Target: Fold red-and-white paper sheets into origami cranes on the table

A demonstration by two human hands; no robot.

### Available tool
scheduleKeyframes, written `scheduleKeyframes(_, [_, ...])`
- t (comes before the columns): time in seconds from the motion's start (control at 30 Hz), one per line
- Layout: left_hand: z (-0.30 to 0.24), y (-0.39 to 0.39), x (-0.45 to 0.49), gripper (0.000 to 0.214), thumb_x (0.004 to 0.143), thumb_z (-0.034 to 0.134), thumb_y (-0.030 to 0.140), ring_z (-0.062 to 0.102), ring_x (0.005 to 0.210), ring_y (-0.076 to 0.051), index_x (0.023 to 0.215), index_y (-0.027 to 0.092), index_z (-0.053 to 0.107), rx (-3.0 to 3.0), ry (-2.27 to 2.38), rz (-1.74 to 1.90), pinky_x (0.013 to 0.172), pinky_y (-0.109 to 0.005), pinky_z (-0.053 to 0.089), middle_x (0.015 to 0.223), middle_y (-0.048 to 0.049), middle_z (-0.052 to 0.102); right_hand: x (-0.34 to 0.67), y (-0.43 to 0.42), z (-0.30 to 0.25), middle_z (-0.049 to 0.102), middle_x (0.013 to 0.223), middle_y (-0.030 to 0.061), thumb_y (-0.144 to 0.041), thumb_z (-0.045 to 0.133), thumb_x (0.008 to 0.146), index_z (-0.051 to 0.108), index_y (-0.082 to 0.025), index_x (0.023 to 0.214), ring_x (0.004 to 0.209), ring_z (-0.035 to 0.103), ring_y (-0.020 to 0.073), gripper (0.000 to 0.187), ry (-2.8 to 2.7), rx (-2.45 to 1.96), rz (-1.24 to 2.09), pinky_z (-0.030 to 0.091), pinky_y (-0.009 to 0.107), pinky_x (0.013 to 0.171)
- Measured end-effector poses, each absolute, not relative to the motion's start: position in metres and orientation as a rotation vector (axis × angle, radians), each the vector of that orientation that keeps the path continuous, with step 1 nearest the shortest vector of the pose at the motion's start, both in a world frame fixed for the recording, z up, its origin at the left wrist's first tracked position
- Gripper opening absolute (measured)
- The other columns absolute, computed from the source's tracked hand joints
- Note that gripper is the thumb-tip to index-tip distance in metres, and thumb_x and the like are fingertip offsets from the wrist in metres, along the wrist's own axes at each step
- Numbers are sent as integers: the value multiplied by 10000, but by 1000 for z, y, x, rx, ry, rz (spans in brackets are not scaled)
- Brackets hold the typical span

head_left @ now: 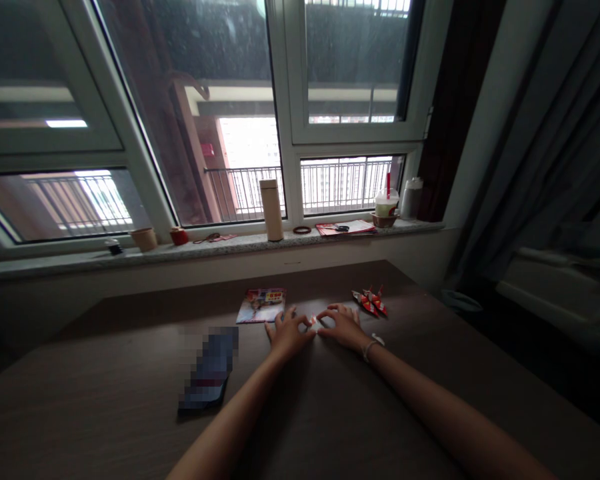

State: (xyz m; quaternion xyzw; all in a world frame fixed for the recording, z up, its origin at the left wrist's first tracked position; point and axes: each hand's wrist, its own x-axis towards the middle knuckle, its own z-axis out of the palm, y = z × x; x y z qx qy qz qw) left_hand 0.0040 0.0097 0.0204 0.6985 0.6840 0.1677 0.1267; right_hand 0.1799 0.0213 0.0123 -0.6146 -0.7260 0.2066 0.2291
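Note:
A small red-and-white piece of folded paper (314, 324) is on the dark table, between my two hands. My left hand (289, 333) pinches its left side with thumb and forefinger, the other fingers spread on the tabletop. On the right side, the thumb and forefinger of my right hand (344, 327) are closed on the same paper. Its exact folds are too small to make out. Several folded red-and-white paper figures (371, 301) stand together beyond my right hand. A printed leaflet (261, 306) lies just past my left hand.
A dark, pixelated flat object (210, 373) lies left of my left forearm. The windowsill (220, 248) behind the table (105, 373) carries a beige flask (271, 210), scissors (341, 228) on red paper, a drink cup (387, 202) and a grey bottle (411, 199).

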Motion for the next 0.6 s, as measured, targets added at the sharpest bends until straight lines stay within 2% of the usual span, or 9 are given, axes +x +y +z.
scheduleKeyframes(0.27, [24,8,6,199,751,716,432,219,1447,-396,933,350,722,2001,1993,508,1057,-771,133,1554,-7,374,178,21,16,488,1362,40,-456,729,747,696,-368,1084,1349,349,288,350,-1994,-1717,593,70,534,1145])
scheduleKeyframes(0.47, [27,9,-2,202,738,730,477,164,1466,-405,927,408,749,1988,2000,485,1070,-764,97,1572,46,347,185,24,12,461,1404,31,-465,684,788,661,-386,1153,1369,325,279,373,-2078,-1692,600,90,511,1140])
scheduleKeyframes(0.6, [27,10,-5,204,738,734,479,144,1470,-413,932,422,760,1958,2010,452,1069,-766,80,1581,43,330,187,24,14,459,1412,29,-458,666,805,654,-393,1169,1367,331,270,370,-2103,-1695,608,108,495,1134])
